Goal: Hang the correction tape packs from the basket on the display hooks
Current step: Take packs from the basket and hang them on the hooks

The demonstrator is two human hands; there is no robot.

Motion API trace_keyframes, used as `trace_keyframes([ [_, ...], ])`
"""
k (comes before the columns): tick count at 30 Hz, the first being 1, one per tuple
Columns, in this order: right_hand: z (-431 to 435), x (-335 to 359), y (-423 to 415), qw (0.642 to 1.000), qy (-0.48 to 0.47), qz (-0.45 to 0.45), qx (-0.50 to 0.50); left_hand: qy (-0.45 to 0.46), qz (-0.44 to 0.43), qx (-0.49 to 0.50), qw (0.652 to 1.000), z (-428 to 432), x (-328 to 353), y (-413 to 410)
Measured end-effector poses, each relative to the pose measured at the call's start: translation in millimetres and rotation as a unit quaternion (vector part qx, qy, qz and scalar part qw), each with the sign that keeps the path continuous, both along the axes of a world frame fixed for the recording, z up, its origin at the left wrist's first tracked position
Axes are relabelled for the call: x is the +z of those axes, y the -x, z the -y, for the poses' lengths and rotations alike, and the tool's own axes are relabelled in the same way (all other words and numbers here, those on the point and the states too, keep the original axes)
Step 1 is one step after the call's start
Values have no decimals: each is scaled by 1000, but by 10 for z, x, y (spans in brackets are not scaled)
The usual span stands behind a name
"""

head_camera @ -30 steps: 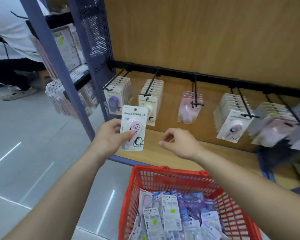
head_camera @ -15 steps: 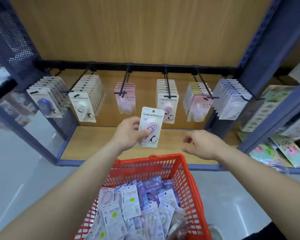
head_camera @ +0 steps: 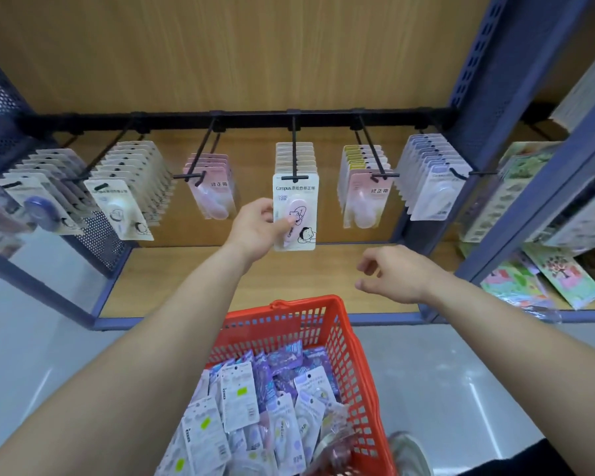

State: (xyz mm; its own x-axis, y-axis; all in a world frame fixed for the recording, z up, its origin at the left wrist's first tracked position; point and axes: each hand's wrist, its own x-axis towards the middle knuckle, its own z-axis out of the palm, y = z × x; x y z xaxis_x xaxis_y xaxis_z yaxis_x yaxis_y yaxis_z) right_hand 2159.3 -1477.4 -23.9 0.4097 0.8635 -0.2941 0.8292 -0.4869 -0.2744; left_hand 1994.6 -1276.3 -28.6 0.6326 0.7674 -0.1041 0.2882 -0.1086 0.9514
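My left hand pinches a white correction tape pack with a pink dispenser, its thumb on the front. The pack's top edge is at the tip of the middle display hook, in front of a row of matching packs; whether it hangs on the hook I cannot tell. My right hand hovers lower right of it, fingers loosely curled, holding nothing. Below my arms sits the red basket with several packs piled inside. More hooks with packs hang along the black rail.
A wooden shelf board runs under the hooks. Blue metal uprights frame the bay, with a mesh panel on the left. Colourful card sheets lie on the neighbouring shelf at right. A shoe shows beside the basket.
The view has swung right and closer to the bay. My left hand has raised the pack from in front of the shelf up to the middle hook. My right hand stayed low and empty.
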Motion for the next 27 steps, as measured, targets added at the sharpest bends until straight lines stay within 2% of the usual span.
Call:
trace_keyframes([
  [4,-6,-22,12,1000,-3,0,6,33,11,10,999,31,-83,-24],
  [9,-5,-53,16,1000,1,3,8,58,6,86,995,-107,-59,-118],
  [14,-4,-53,64,1000,5,-2,5,0,-69,160,985,-135,-27,-220],
  [18,-19,-37,174,1000,0,-7,6,-56,-143,106,982,-49,-44,9],
  [22,-33,-159,491,999,19,-16,35,-120,-204,17,971,235,-417,873],
  [24,-24,-352,681,997,54,-18,60,-101,-270,-50,956,348,-767,1349],
  [27,-10,-792,974,991,97,-55,79,-78,-392,-115,909,441,-1276,1844],
])
